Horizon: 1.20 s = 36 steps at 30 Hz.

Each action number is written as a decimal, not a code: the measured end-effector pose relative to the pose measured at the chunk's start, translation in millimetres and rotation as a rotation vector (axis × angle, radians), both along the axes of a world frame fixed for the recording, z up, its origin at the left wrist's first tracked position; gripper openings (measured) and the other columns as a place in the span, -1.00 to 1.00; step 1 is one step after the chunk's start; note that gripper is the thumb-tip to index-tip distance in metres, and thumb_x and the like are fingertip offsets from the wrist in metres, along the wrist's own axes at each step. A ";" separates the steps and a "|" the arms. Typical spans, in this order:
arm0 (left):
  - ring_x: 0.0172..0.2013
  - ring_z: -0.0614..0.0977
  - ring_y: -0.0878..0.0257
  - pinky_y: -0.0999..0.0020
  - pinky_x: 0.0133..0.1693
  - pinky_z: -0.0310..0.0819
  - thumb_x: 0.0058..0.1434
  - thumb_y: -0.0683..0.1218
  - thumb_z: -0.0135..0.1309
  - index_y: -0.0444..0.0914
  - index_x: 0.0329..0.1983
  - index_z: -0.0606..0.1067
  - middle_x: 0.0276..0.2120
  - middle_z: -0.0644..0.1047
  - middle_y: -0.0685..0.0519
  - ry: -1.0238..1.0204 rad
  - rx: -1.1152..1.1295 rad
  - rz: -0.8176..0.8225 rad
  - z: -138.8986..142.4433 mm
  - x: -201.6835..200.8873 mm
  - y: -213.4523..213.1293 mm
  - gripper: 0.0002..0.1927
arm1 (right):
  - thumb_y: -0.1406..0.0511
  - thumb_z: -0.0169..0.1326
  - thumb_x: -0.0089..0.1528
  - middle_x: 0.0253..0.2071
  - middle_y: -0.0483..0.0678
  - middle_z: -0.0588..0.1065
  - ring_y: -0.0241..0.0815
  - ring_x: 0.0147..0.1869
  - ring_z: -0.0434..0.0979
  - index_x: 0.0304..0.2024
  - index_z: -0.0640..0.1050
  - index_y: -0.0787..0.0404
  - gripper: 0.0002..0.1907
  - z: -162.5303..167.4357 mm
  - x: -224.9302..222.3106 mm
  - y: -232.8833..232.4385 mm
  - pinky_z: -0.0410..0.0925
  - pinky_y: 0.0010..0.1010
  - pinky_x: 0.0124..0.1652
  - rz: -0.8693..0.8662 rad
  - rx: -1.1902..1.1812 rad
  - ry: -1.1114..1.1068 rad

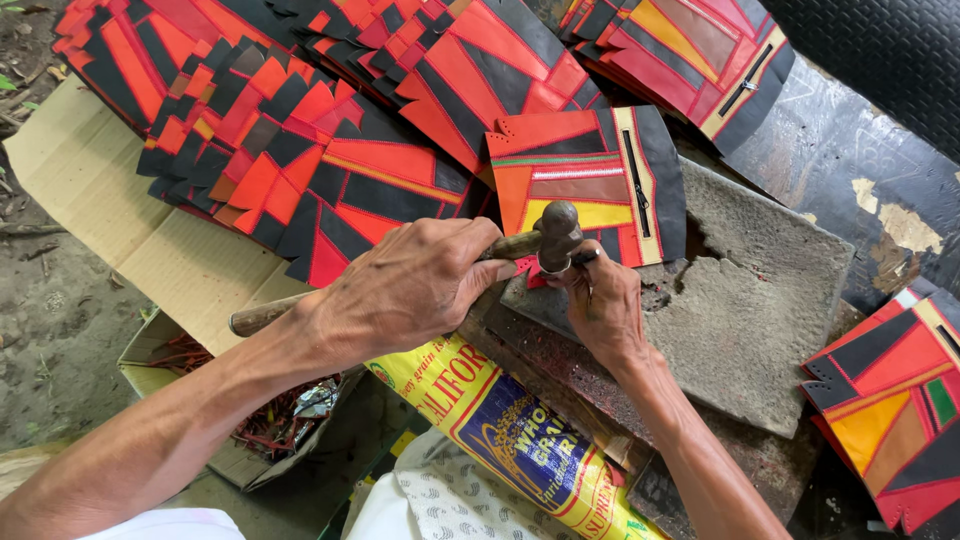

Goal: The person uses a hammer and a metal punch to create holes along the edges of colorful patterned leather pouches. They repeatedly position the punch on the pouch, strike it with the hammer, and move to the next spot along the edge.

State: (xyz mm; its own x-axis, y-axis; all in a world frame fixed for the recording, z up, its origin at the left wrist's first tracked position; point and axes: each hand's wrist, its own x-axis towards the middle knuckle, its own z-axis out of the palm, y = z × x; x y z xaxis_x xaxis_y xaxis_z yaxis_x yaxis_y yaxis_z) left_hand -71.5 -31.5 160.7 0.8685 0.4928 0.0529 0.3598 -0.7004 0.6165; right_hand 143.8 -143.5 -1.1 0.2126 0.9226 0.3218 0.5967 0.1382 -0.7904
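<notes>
Head view: left hand [405, 285] clenches hammer [540, 240]; right hand [600, 305] pinches what looks like punch [552, 266] on patchwork panel [585, 185]. Corner holes started; stacked panels [300, 140] apparently wait.

Both forearms were bare and sinewy, a white short sleeve [170, 525] showed at lower left, and patterned white cloth [450, 500] covered the lap.

The hammer [540, 240] has a dull, pitted dark metal head and a worn brown wooden handle. The grey stone slab [760, 300] is rough, chipped and matt. The red, orange and black patchwork panel [585, 180] looks like smooth stitched leather. Flattened cardboard [90, 170] is matt; the yellow printed sack [510, 430] is glossy woven plastic.
</notes>
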 end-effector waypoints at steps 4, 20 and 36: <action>-0.35 0.61 -0.22 -0.05 -0.41 0.40 0.35 -0.02 0.12 -0.36 -0.32 0.39 -0.49 0.50 -0.23 -0.006 0.020 -0.005 0.0 -0.2 0.4 -0.70 | 0.55 0.02 0.31 -0.34 0.00 0.64 -0.16 -0.18 0.74 -0.09 0.45 0.25 -0.83 1.3 -1.1 0.9 0.53 -0.40 -0.27 0.000 -0.004 0.002; -0.24 0.65 -0.08 0.12 -0.24 0.51 0.46 -0.15 0.09 -0.39 0.00 0.40 -0.20 0.53 -0.19 -0.519 0.090 -0.122 48.5 14.9 -9.0 -0.80 | 0.46 0.07 0.31 -0.18 0.15 0.55 0.19 -0.15 0.61 -0.04 0.48 0.27 -0.83 29.5 -12.2 2.7 0.44 -0.19 -0.21 0.100 0.054 -0.020; -0.39 0.63 -0.17 -0.06 -0.40 0.44 0.32 -0.03 0.11 -0.33 -0.24 0.42 -0.45 0.54 -0.17 0.035 0.099 -0.082 13.4 9.3 2.7 -0.75 | 0.47 0.10 0.26 -0.30 0.14 0.51 0.21 -0.23 0.57 -0.07 0.47 0.25 -0.80 2.7 -4.7 5.9 0.40 -0.08 -0.31 0.051 0.108 -0.160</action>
State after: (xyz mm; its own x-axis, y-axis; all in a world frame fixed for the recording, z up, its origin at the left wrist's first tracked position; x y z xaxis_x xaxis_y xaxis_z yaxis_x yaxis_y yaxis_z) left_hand -62.2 -28.8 174.1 0.9080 0.4137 0.0668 0.3188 -0.7853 0.5308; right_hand 139.0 -137.6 1.6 0.1043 0.8893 0.4452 0.7038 0.2503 -0.6648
